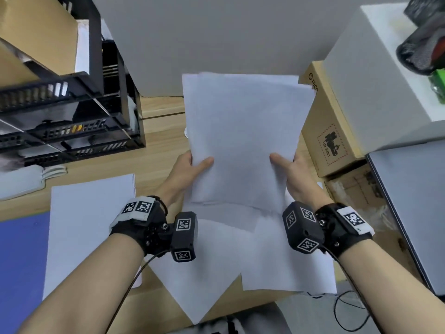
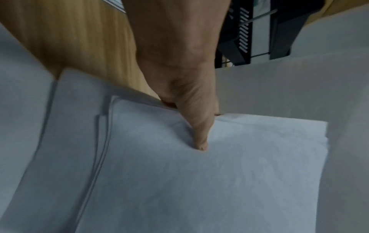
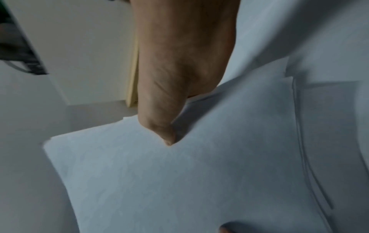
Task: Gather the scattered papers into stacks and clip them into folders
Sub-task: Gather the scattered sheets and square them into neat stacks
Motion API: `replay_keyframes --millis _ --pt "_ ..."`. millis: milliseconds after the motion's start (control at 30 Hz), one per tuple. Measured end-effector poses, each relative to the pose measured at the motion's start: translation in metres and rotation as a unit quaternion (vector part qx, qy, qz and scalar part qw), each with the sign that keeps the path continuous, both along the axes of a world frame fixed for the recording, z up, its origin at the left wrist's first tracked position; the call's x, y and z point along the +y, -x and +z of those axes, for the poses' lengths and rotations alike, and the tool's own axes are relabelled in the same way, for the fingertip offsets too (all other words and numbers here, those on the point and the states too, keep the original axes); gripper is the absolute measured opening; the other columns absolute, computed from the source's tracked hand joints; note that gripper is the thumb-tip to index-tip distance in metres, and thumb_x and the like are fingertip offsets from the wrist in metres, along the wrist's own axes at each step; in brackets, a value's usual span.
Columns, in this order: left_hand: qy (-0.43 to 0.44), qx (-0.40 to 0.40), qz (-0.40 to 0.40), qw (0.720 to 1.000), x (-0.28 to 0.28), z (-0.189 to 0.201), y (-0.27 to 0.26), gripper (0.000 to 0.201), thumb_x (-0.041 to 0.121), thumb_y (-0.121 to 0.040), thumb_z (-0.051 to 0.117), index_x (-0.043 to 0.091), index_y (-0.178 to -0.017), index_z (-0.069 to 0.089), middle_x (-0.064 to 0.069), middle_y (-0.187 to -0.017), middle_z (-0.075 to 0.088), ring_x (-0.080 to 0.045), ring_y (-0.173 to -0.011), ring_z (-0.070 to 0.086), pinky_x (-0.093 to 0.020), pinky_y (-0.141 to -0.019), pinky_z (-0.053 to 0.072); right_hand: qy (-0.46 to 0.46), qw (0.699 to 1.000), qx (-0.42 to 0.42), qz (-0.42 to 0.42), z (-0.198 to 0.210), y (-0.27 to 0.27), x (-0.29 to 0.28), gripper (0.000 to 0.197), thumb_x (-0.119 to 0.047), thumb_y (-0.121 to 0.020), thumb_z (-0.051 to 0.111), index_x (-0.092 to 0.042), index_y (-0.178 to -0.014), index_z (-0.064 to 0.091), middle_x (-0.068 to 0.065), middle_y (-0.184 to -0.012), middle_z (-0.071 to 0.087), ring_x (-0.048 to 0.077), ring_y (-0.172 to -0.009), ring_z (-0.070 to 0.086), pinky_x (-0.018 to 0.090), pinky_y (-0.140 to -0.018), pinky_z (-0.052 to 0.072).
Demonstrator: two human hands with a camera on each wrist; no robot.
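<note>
Two hands, left hand [image 1: 190, 165] and right hand [image 1: 291, 167], pinch a paper stack [image 1: 243, 141] above the wooden desk [image 1: 159, 131]; loose sheets [image 1: 91, 227], black tray rack [image 1: 67, 97], cardboard box [image 1: 325, 131] around.

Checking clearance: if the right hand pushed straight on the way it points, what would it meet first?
Probably the cardboard box: the right hand, gripping the paper stack, points forward along the box's side. Depth is unclear, so it may slip past toward the grey partition.
</note>
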State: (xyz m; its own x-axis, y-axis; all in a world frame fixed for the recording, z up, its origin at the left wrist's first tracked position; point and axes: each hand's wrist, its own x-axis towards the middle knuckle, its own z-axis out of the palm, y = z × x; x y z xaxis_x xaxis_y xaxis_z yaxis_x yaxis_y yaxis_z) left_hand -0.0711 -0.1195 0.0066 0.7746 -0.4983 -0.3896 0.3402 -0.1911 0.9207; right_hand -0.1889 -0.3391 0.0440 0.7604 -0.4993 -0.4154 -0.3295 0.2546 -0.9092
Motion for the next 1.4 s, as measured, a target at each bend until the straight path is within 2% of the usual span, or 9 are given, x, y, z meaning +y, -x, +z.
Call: replay_keyframes --millis 267,467,733,867,967,1133,1233,1300,1400 --pt "0.111 -0.085 0.101 0.985 0.024 0.044 -0.037 0.038 0.012 -0.085 0.072 0.011 -0.121 0.060 -0.007 -0.122 0.068 -0.020 -0.111 0.066 -0.028 -0.091 0.053 0.028 0.987 -0.150 0.056 0.053 -0.042 0.027 0.026 -0.007 -0.090 0.064 -0.023 -0.110 0.063 -0.004 -0.110 0.072 0.017 -0.108 0.066 0.030 -0.092 0.052" --pt "0.008 -0.067 0.114 0.991 0.051 0.014 -0.019 0.043 0.011 -0.079 0.078 0.015 -0.119 0.062 0.000 -0.116 0.070 -0.010 -0.102 0.067 -0.025 -0.083 0.052 0.030 0.985 -0.058 0.157 0.001 -0.036 0.055 0.049 -0.007 -0.089 0.063 -0.021 -0.134 0.051 -0.006 -0.124 0.065 0.009 -0.114 0.061 0.023 -0.087 0.051" --pt "-0.022 -0.075 0.096 0.992 0.053 0.012 -0.014 0.032 0.026 -0.090 0.067 0.014 -0.119 0.061 0.005 -0.112 0.069 0.011 -0.086 0.065 -0.007 -0.067 0.048 0.102 0.984 0.026 0.147 -0.021 -0.033 0.052 0.023 -0.017 -0.097 0.055 -0.027 -0.117 0.058 0.000 -0.120 0.064 0.017 -0.110 0.059 0.031 -0.092 0.046" --pt "0.017 -0.078 0.108 0.991 0.038 0.033 -0.018 0.029 0.023 -0.091 0.068 0.012 -0.117 0.062 0.006 -0.107 0.071 -0.001 -0.088 0.070 -0.017 -0.070 0.054 0.106 0.990 0.030 0.085 -0.003 -0.035 0.046 0.015 -0.022 -0.098 0.054 -0.018 -0.108 0.063 -0.004 -0.100 0.070 0.010 -0.088 0.067 0.020 -0.072 0.053" --pt "0.007 -0.074 0.071 0.995 0.028 0.036 -0.023 0.031 0.022 -0.088 0.072 0.014 -0.116 0.063 0.003 -0.110 0.072 -0.010 -0.091 0.071 -0.020 -0.070 0.056 0.062 0.993 0.068 0.073 -0.004 -0.020 0.041 0.021 -0.019 -0.098 0.054 -0.012 -0.116 0.062 0.003 -0.105 0.071 0.018 -0.093 0.069 0.031 -0.083 0.055" --pt "-0.108 -0.020 -0.055 0.992 0.022 -0.011 0.000 0.033 0.008 -0.091 0.061 0.012 -0.123 0.057 0.002 -0.108 0.066 -0.011 -0.090 0.064 -0.013 -0.067 0.050 -0.020 0.980 0.195 0.015 -0.036 0.039 0.051 0.023 -0.013 -0.097 0.052 -0.001 -0.116 0.058 0.009 -0.093 0.069 0.025 -0.079 0.068 0.033 -0.067 0.056" --pt "-0.220 0.006 -0.108 0.969 0.039 -0.049 0.016 0.027 0.016 -0.088 0.064 0.014 -0.114 0.057 -0.003 -0.108 0.061 -0.018 -0.097 0.058 -0.027 -0.085 0.047 -0.048 0.961 0.273 -0.005 -0.055 0.071 0.061 0.021 -0.009 -0.098 0.049 0.005 -0.112 0.055 0.012 -0.084 0.064 0.027 -0.067 0.063 0.030 -0.056 0.050" --pt "-0.284 0.020 -0.119 0.951 0.053 -0.065 0.024 0.030 0.029 -0.081 0.068 0.016 -0.104 0.054 -0.002 -0.103 0.056 -0.025 -0.096 0.057 -0.035 -0.087 0.047 -0.053 0.949 0.311 -0.005 -0.064 0.086 0.067 0.027 -0.009 -0.098 0.046 0.007 -0.120 0.049 0.012 -0.081 0.060 0.025 -0.064 0.059 0.027 -0.053 0.046" --pt "-0.332 0.013 -0.121 0.935 0.067 -0.076 0.034 0.037 0.031 -0.083 0.069 0.013 -0.113 0.057 -0.001 -0.110 0.056 -0.023 -0.103 0.056 -0.034 -0.088 0.045 -0.050 0.933 0.357 -0.004 -0.068 0.100 0.072 0.023 -0.008 -0.100 0.041 0.007 -0.115 0.049 0.011 -0.082 0.057 0.026 -0.068 0.056 0.023 -0.050 0.044"
